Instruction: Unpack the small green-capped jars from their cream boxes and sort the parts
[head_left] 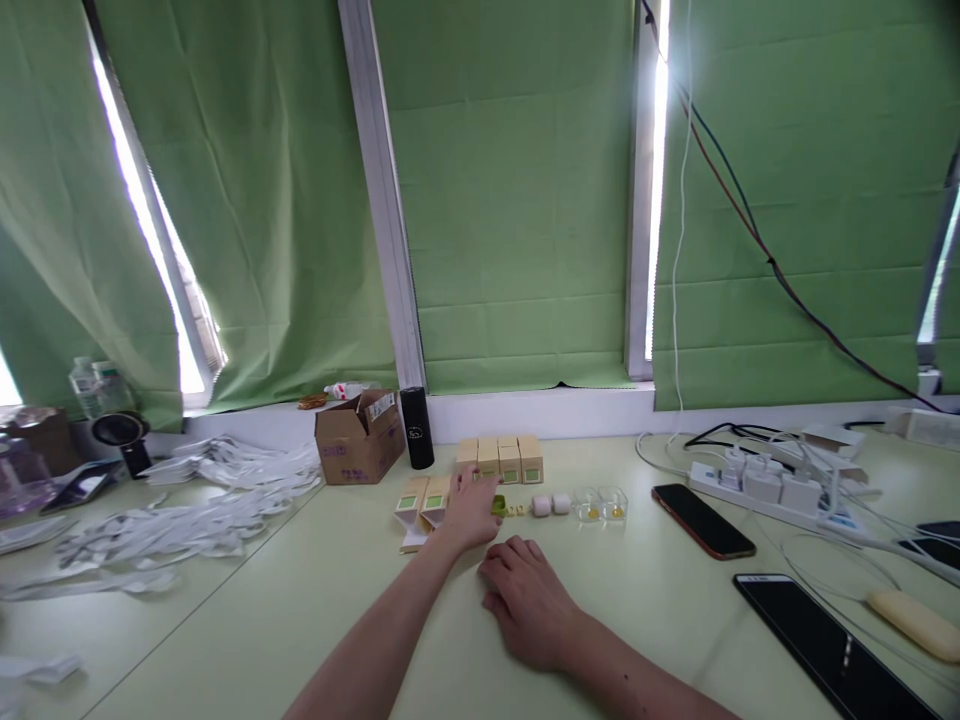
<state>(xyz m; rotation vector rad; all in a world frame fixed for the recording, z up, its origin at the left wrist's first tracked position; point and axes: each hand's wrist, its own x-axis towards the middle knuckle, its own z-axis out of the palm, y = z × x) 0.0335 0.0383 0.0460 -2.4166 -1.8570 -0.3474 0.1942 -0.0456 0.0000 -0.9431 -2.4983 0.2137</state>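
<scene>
My left hand (474, 508) reaches over the table with its fingers stretched out and apart, palm down. It is among small beige boxes, beside a small green piece (498, 505) that it partly covers. A row of upright beige boxes (510, 462) with green squares on the front stands just behind it. Two more beige boxes (424, 500) are left of the hand, slanted on folded card. My right hand (529, 605) rests palm down on the table, nearer to me, fingers loosely bent, nothing visible in it. Small gold pieces (515, 510), white cylinders (551, 505) and clear containers (601, 505) line up rightward.
A cardboard carton (360, 440) and a black cylinder (417, 428) stand behind at left. White strips (195, 510) are heaped on the left. Phones (703, 521) and a power strip (772, 495) with tangled cables lie on the right. Green blinds (510, 200) hang behind the table.
</scene>
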